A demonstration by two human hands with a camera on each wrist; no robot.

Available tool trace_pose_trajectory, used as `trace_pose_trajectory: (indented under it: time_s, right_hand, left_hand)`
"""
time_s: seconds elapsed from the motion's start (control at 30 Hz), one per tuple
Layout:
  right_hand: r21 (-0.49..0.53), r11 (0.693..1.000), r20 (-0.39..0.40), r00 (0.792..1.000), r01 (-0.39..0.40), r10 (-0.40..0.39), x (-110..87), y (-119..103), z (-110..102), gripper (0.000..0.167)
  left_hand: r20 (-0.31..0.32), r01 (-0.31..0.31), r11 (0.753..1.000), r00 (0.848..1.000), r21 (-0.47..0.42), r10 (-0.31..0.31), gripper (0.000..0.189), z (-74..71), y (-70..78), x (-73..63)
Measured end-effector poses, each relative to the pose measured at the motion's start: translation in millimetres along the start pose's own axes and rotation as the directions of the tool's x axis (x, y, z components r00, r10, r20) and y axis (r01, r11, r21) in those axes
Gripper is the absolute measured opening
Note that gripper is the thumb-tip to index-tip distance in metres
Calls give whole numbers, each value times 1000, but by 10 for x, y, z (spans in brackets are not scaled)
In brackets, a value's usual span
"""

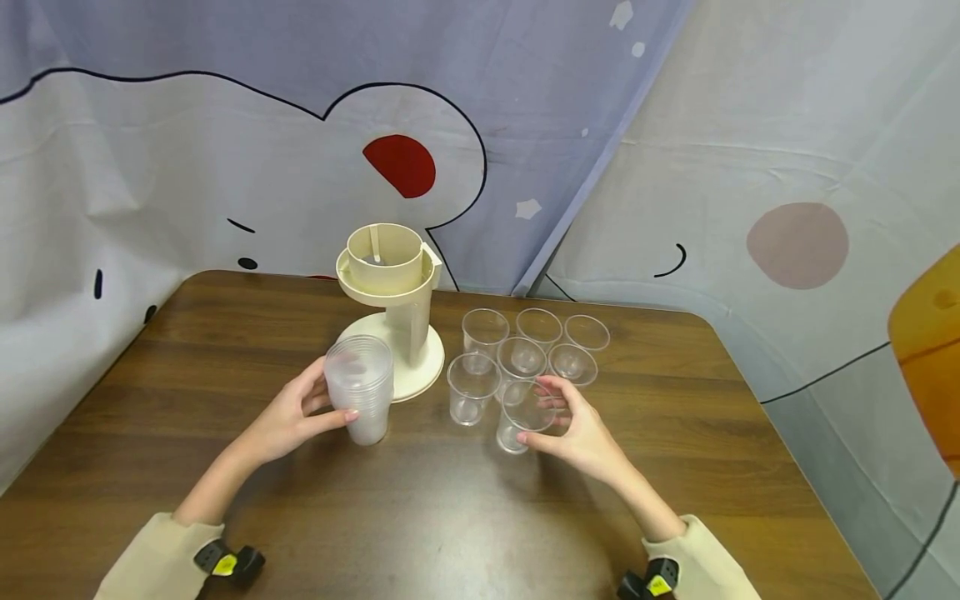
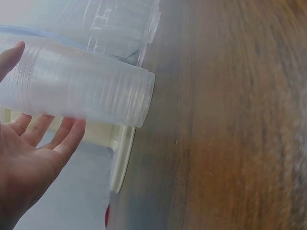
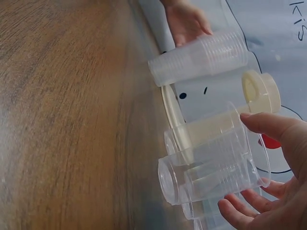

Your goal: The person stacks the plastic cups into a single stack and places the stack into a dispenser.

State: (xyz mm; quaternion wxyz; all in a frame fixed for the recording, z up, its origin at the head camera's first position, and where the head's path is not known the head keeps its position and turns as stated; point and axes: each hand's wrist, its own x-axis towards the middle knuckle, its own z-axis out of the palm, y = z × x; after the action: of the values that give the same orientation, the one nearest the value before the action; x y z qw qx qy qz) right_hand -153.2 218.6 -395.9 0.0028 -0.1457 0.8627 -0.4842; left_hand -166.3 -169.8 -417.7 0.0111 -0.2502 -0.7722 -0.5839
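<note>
- left hand [image 1: 288,417] curled round stack of clear plastic cups [image 1: 365,385], thumb on near side, fingers on far side; stack near upright, many rims nested
- stack in front of cream stand [image 1: 411,329], left of the loose cups; cannot tell if its base touches the table
- right hand [image 1: 585,437] pinching single clear cup [image 1: 516,417] between thumb and fingers, up near the rim; cup upright, mouth up
- single cup at near edge of the group; base contact with table unclear
- six other clear cups [image 1: 474,383] upright on the table, close together, right of stand
- stand on wooden table [image 1: 450,525], round base, ring and short cylinder on top
- printed curtain [image 1: 187,183] behind table
- light sleeves [image 1: 161,562], black strapped device [image 1: 247,562] at each wrist
</note>
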Motion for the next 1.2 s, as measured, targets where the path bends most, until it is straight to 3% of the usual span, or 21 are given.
trace_pose_trajectory:
  time_s: [0.5, 1.2]
  right_hand:
    - [-18, 998, -20, 998, 59, -59, -16, 0, 26, 74]
    - [-13, 997, -32, 997, 72, -73, -53, -19, -30, 74]
  left_hand:
    - [6, 0, 1000, 1000, -7, 0, 66, 3, 18, 9]
    - [33, 4, 1000, 999, 5, -4, 63, -44, 2, 30]
